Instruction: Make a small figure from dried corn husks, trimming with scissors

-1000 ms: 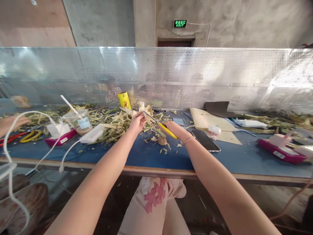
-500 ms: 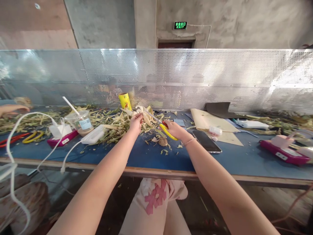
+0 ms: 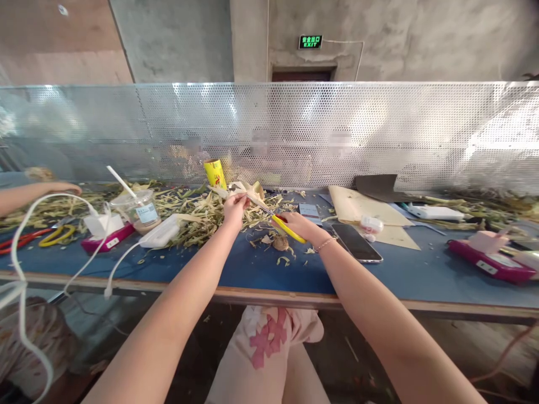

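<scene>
Near the yellow cylinder [image 3: 215, 174], husk [image 3: 256, 194] pinched by the left hand [image 3: 234, 211] is seemingly trimmed with scissors [image 3: 290, 230] clasped by the right hand [image 3: 301, 225], steadiness needed.

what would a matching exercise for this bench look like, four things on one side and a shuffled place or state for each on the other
Things
1. exit sign
2. phone
3. plastic cup
4. yellow scissors pointing toward the left hand

Place or state
A. gripped by the right hand
B. has a white straw in it
C. green lettering, high on the wall
D. flat, screen dark

Pairs: 1-C, 2-D, 3-B, 4-A
</scene>
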`<action>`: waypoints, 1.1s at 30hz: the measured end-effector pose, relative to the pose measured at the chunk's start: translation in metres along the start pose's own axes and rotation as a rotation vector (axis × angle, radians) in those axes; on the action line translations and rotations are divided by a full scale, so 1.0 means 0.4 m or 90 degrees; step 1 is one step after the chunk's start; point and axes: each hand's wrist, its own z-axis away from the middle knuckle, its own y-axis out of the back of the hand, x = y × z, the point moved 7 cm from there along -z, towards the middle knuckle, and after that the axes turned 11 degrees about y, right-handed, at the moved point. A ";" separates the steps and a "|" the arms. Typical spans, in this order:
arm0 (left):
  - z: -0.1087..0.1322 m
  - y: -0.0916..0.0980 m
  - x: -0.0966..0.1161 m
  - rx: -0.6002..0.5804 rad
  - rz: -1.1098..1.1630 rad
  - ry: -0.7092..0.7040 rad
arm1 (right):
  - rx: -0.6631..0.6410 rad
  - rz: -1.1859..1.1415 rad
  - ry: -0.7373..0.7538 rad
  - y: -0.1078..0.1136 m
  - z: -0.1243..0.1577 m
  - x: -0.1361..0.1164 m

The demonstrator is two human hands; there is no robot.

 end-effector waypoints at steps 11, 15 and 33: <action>0.009 -0.013 -0.004 -0.034 -0.010 0.007 | 0.001 -0.014 -0.003 0.001 -0.006 0.004; 0.012 -0.008 -0.010 0.000 -0.009 0.016 | -0.004 -0.022 -0.010 -0.004 -0.010 0.014; 0.020 -0.014 0.007 -0.031 -0.013 -0.027 | 0.010 0.020 -0.014 0.011 -0.012 0.008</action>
